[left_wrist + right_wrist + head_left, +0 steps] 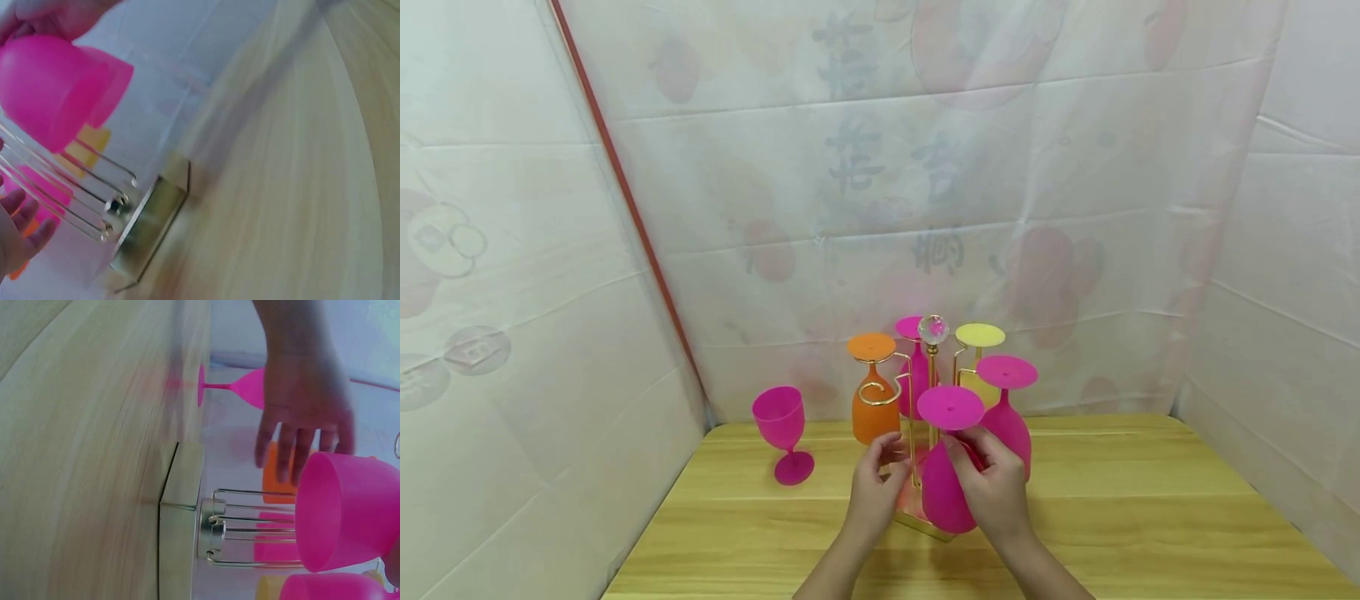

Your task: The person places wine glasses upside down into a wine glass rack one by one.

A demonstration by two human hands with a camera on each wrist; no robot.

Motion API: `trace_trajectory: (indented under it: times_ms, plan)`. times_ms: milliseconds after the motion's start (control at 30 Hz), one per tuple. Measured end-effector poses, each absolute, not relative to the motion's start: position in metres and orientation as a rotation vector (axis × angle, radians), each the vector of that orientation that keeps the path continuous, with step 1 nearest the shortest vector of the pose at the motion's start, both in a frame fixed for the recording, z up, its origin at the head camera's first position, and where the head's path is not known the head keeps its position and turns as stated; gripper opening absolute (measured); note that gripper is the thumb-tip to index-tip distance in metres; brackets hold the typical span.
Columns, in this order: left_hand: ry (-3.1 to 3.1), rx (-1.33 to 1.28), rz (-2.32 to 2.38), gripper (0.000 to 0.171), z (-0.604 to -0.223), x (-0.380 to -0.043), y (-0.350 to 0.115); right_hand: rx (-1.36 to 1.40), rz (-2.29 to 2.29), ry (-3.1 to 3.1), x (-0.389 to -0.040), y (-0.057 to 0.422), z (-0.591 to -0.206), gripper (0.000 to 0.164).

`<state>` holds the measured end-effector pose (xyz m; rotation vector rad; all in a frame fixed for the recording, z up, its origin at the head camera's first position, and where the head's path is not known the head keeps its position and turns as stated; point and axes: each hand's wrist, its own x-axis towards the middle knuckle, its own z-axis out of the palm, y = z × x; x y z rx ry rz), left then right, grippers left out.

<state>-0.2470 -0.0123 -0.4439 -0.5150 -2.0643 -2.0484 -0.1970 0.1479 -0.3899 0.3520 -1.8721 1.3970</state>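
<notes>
Upside down, a magenta goblet [943,496] is gripped near its stem by my right hand [1000,492], at the front of a gold wire rack [153,219]. Its round foot faces up and its open mouth points down. My left hand [871,492], fingers loosely extended and holding nothing, is beside the rack's wires on the left. Other inverted goblets hang around the rack: an orange goblet [874,408], a yellow goblet [980,336], a magenta goblet [910,327] at the back and another magenta goblet [1011,429] at the right.
One magenta goblet [781,421] stands upright on the wooden table [730,533], left of the rack. A clear ball [933,329] tops the rack's centre post. Printed cloth [880,208] hangs behind and at both sides of the table.
</notes>
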Motion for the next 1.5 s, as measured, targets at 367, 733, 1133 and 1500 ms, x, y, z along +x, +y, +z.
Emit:
trace_trajectory:
  times_ms: [367, 733, 1133, 1500]
  plan:
    - [-2.227, -0.589, -1.895, 0.040, -0.464, -0.266, -0.012, 0.317, 1.391, -1.891, -0.195, 0.150, -0.390, 0.022]
    - [-2.269, -0.670, -1.813, 0.028, -0.469, -0.278, -0.009, 0.369, 1.408, -1.865, -0.195, 0.149, -0.389, 0.020]
    - [-2.295, -0.783, -1.798, 0.026, -0.466, -0.282, -0.011, 0.384, 1.389, -1.891, -0.194, 0.150, -0.391, 0.018]
    - [-2.326, -0.824, -1.830, 0.029, -0.442, -0.267, -0.011, 0.393, 1.377, -1.823, -0.192, 0.148, -0.388, 0.022]
